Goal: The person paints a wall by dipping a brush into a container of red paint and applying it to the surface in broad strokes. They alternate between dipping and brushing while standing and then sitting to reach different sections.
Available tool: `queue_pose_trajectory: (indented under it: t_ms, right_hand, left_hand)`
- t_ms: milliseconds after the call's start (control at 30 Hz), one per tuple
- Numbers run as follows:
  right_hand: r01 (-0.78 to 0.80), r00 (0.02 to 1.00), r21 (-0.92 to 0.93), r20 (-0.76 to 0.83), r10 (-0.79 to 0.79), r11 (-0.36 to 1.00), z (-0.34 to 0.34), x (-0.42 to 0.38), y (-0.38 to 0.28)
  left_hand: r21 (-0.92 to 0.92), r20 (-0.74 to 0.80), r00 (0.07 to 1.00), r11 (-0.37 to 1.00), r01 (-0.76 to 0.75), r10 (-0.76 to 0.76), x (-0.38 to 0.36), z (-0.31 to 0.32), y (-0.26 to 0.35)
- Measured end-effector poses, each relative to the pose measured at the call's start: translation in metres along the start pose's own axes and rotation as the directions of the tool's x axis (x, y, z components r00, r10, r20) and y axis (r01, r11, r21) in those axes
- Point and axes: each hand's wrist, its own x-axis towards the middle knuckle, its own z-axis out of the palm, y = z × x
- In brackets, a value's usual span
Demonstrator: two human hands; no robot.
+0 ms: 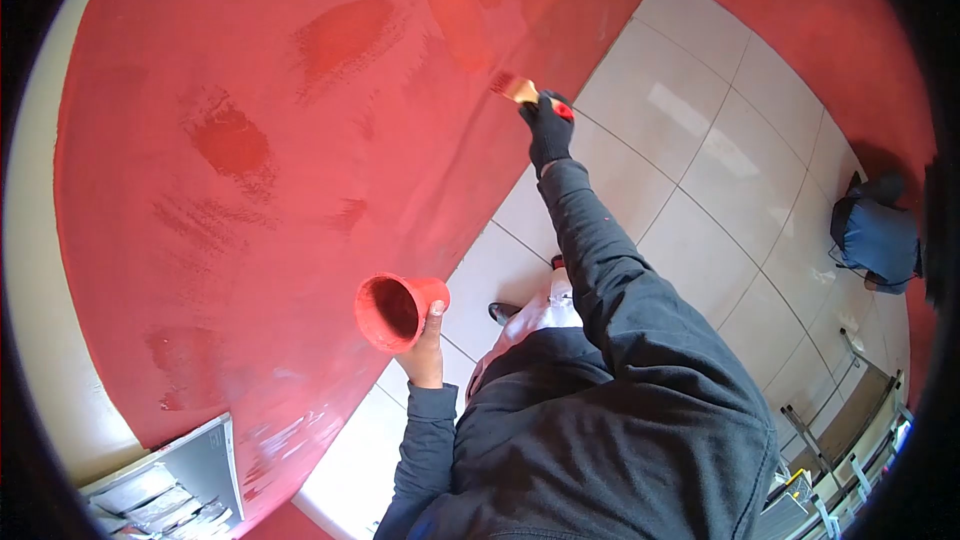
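My right hand (549,127), in a dark glove, is closed around the handle of a paintbrush (520,89). The bristles are red and come right up to the red wall (330,160), which carries darker, wet-looking paint patches. Bare and lower down, my left hand (426,352) grips a red plastic cup (402,311) by its side. The cup tilts toward the camera, and its inside looks dark and stained with paint.
Pale floor tiles (700,170) run along the wall's foot. A dark bag (880,238) rests by the far wall. Metal-framed furniture (850,410) stands at the lower right, and a grey panel (190,475) sits against the wall at the lower left.
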Motion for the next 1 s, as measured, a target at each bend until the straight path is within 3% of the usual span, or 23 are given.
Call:
queue_pose_trajectory:
  t_ms: [33, 100, 200, 300, 400, 600, 700, 767, 900, 933, 1000]
  right_hand:
    - [0.048, 0.989, 0.071, 0.139, -0.058, 0.996, 0.014, -0.011, -0.007]
    - [0.063, 0.966, 0.063, 0.247, -0.076, 0.996, 0.052, -0.036, -0.030]
    - [0.117, 0.935, 0.102, 0.325, -0.144, 0.988, 0.052, -0.053, -0.064]
    - [0.157, 0.977, -0.059, 0.156, -0.146, 0.986, 0.026, -0.033, -0.038]
    - [0.142, 0.963, -0.057, 0.238, -0.125, 0.988, 0.046, -0.038, -0.033]
    - [0.102, 0.865, 0.264, 0.453, -0.216, 0.959, 0.136, -0.105, -0.127]
    - [0.038, 0.828, 0.371, 0.507, -0.237, 0.928, 0.125, -0.093, -0.116]
    - [-0.077, 0.871, 0.271, 0.486, -0.067, 0.960, 0.092, -0.067, -0.074]
    - [-0.147, 0.987, 0.259, 0.103, 0.124, 0.955, -0.007, -0.027, 0.010]
    - [-0.147, 0.987, 0.262, 0.101, 0.125, 0.954, -0.024, -0.016, 0.023]
    - [-0.065, 0.991, 0.090, -0.113, 0.075, 0.994, -0.046, 0.003, 0.039]
  left_hand:
    - [0.012, -0.012, 1.000, 1.000, 0.010, -0.010, -0.001, -0.001, 0.000]
    - [0.024, -0.023, 0.999, 0.999, 0.026, -0.025, -0.001, 0.000, 0.000]
    - [0.008, -0.025, 0.999, 1.000, 0.029, -0.029, -0.002, -0.001, 0.002]
    - [-0.020, -0.019, 1.000, 1.000, 0.018, -0.018, -0.003, 0.001, 0.002]
    - [-0.012, -0.009, 1.000, 1.000, 0.014, -0.014, -0.001, 0.000, 0.001]
    - [0.021, -0.013, 1.000, 1.000, 0.021, -0.021, -0.003, -0.002, -0.002]
    - [0.032, -0.019, 0.999, 0.999, 0.042, -0.041, -0.003, -0.002, -0.002]
    - [-0.008, -0.001, 1.000, 1.000, 0.025, -0.025, -0.004, 0.002, 0.005]
    - [0.017, -0.026, 1.000, 1.000, 0.005, -0.004, -0.008, -0.005, -0.002]
    - [0.001, -0.021, 0.999, 0.999, 0.043, -0.043, -0.009, -0.007, -0.003]
    - [-0.012, -0.012, 0.996, 0.996, 0.084, -0.084, -0.010, -0.010, -0.005]
